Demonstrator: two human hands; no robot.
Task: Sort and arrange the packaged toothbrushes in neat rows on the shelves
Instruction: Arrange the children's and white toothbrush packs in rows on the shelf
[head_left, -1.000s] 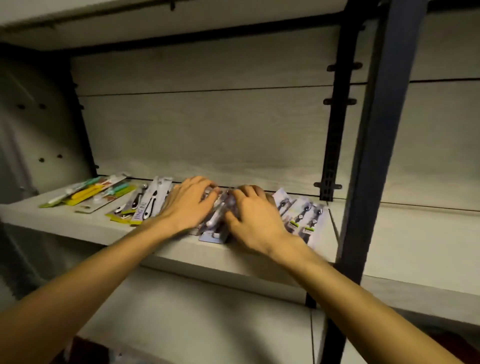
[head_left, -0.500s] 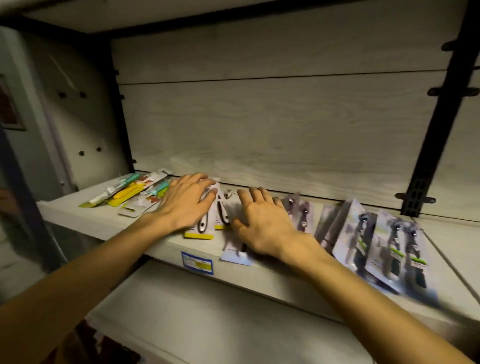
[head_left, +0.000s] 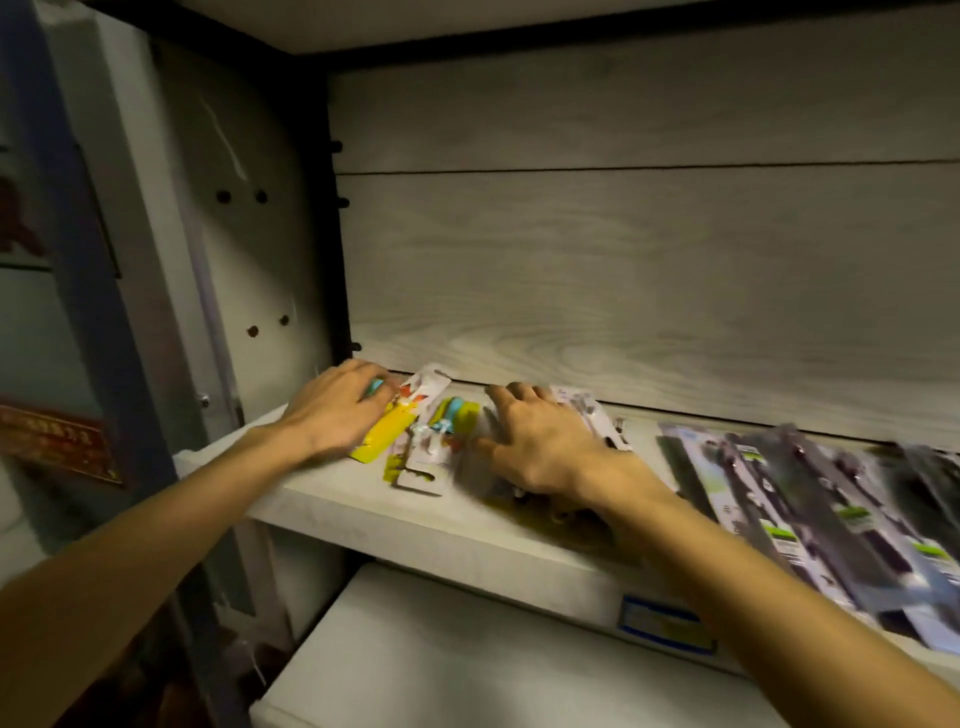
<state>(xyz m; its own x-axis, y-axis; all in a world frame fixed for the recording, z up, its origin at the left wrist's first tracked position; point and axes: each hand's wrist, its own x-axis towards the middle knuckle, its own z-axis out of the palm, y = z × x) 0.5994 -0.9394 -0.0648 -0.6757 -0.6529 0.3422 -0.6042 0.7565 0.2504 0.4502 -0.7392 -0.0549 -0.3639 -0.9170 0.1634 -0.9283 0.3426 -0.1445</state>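
My left hand (head_left: 337, 410) rests flat on the yellow packs (head_left: 382, 434) near the shelf's (head_left: 395, 519) left end. My right hand (head_left: 540, 447), fingers spread, presses the white packs (head_left: 592, 415) mid-shelf. Dark packs (head_left: 810, 509) lie overlapped toward the right end; neat rows remain unfinished.

The shelf (head_left: 415, 525) and back panel (head_left: 623, 270) look like pale, matt wood-grain board. The toothbrush packs (head_left: 810, 519) have glossy clear plastic over printed card.
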